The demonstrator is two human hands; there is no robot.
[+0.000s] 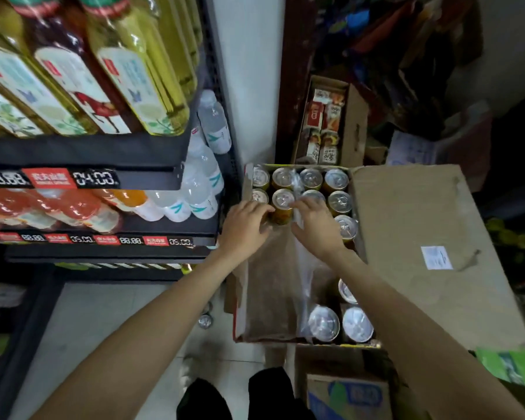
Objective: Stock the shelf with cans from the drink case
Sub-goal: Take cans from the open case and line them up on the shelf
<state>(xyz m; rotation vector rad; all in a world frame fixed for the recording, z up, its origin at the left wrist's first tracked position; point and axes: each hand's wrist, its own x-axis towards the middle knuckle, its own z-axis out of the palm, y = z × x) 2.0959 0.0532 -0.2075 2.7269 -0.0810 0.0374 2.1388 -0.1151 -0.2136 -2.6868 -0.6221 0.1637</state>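
Observation:
An open cardboard drink case stands on the floor, holding several yellow cans with silver tops at its far end and three more cans near me. Torn clear plastic wrap lies over its bare middle. My left hand reaches in with its fingers against the side of one yellow can. My right hand rests on the wrap and the neighbouring can, fingers spread. The black shelf with price tags is on the left, holding bottles.
A large closed cardboard box sits right of the case. A smaller open carton of packaged drinks stands behind. Water bottles fill the shelf's end. Another box lies by my feet. Light floor tiles stretch below the shelf.

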